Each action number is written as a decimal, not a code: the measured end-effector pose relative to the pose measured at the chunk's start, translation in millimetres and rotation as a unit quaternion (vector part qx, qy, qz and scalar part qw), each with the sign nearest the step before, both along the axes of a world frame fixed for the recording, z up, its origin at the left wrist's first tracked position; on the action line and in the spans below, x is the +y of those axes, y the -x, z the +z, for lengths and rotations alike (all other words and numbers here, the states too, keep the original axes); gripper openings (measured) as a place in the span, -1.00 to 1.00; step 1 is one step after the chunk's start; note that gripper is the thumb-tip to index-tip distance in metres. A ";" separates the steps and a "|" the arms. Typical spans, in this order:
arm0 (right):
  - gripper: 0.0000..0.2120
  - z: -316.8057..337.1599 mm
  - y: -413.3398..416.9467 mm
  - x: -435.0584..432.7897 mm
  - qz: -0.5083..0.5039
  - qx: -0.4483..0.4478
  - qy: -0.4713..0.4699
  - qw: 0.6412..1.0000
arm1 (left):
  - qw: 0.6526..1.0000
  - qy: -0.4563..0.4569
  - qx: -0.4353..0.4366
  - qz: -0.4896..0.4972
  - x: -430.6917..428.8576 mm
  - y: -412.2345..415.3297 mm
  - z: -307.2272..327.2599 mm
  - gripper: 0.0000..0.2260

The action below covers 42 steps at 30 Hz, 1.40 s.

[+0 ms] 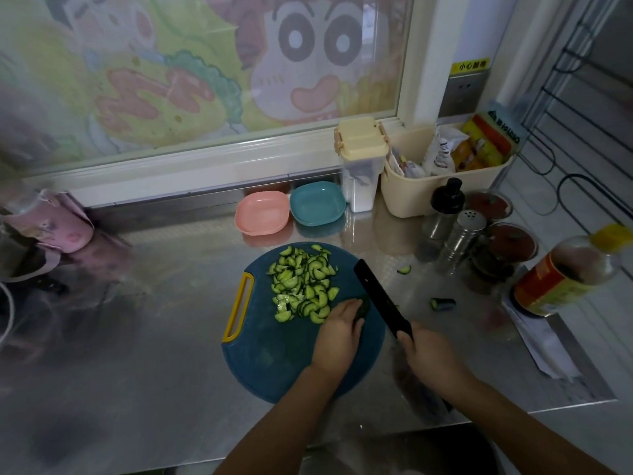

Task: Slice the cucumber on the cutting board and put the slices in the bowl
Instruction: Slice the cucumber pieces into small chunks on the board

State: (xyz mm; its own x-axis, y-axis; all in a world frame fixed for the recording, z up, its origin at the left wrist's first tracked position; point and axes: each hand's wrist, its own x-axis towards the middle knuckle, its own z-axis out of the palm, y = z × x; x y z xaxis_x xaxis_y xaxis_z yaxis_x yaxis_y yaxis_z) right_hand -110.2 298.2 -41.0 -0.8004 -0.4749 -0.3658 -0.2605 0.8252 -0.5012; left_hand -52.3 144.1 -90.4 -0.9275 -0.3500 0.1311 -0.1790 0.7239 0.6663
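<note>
The right hand [428,354] is curled round the handle of a black knife [380,299], whose blade slants up and left across the right edge of the cutting board [274,365]. The left hand [337,334] lies just left of the blade, fingers bent down over the dark green end of the cucumber [363,308] and pinning it to the board; only a small stub shows beyond the fingertips. A loose pile of half-moon cucumber slices [303,286] covers the upper middle of the round blue board, above the left hand. The board's yellow handle [238,306] sits at its left edge. Two stray cucumber pieces lie on the steel counter [154,354] right of the board, one [404,269] near the knife tip and another [442,303] lower right. A pink bowl [262,213] and a teal bowl [317,204] stand side by side above the board, apart from it, neither holding slices. Metal shakers [462,234] and a bottle [565,275] stand at the right of the frame.
</note>
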 end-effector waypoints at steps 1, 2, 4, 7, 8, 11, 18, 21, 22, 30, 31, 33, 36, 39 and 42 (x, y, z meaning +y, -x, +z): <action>-0.73 -0.9 -0.4 -0.2 -0.003 0.004 0.003 1.000 | 1.000 -0.002 0.006 -0.004 0.6 2.1 -1.8 -0.69; -0.73 -1.7 -1.4 -0.7 -0.006 0.007 0.005 1.000 | 1.000 -0.001 0.016 -0.007 0.2 3.3 -4.1 -0.70; -0.74 -3.7 -5.4 -3.2 -0.006 0.013 0.013 1.000 | 0.999 0.009 0.037 -0.017 -2.5 3.0 -8.0 -0.71; -0.74 -6.4 -12.1 -8.5 -0.001 0.016 0.013 1.000 | 0.997 0.043 0.056 -0.032 -5.4 2.6 -11.4 -0.68; -0.73 -7.2 -12.7 -9.7 -0.001 0.019 0.008 1.000 | 0.996 0.052 0.057 -0.035 -5.2 3.6 -11.7 -0.65; -0.74 -10.1 -10.7 -10.5 -0.006 0.019 0.021 1.000 | 0.994 0.076 0.056 -0.047 -6.4 7.2 -12.9 -0.61; -0.75 -8.8 -7.5 -7.3 -0.009 0.020 0.034 0.999 | 0.994 0.074 0.052 -0.056 -9.1 7.1 -15.6 -0.61; -0.75 -6.9 -6.2 -5.4 -0.013 0.016 0.034 0.999 | 0.994 0.079 0.054 -0.057 -9.0 6.5 -17.7 -0.61; -0.75 -6.9 -5.9 -4.8 -0.014 0.016 0.035 0.999 | 0.994 0.082 0.054 -0.057 -9.5 6.4 -18.3 -0.61; -0.74 -1.3 -9.3 -4.4 -0.007 0.036 0.031 0.999 | 0.993 0.087 0.053 -0.061 -9.5 6.3 -18.1 -0.61; -0.75 -0.3 -8.9 -4.5 -0.005 0.037 0.031 0.999 | 0.993 0.088 0.054 -0.062 -9.6 6.4 -18.0 -0.61; -0.76 2.0 -7.9 -4.4 -0.005 0.031 0.036 0.999 | 0.992 0.091 0.056 -0.062 -9.7 6.7 -17.8 -0.61; -0.75 5.3 -7.4 -3.8 -0.004 0.022 0.039 0.999 | 0.992 0.091 0.057 -0.065 -9.9 6.4 -16.5 -0.62; -0.76 6.8 -6.8 -4.0 -0.007 0.017 0.037 0.999 | 0.992 0.094 0.058 -0.062 -9.9 6.4 -17.3 -0.62; -0.77 6.9 -7.4 -4.6 -0.011 0.017 0.034 0.999 | 0.992 0.099 0.055 -0.059 -9.5 6.1 -17.6 -0.61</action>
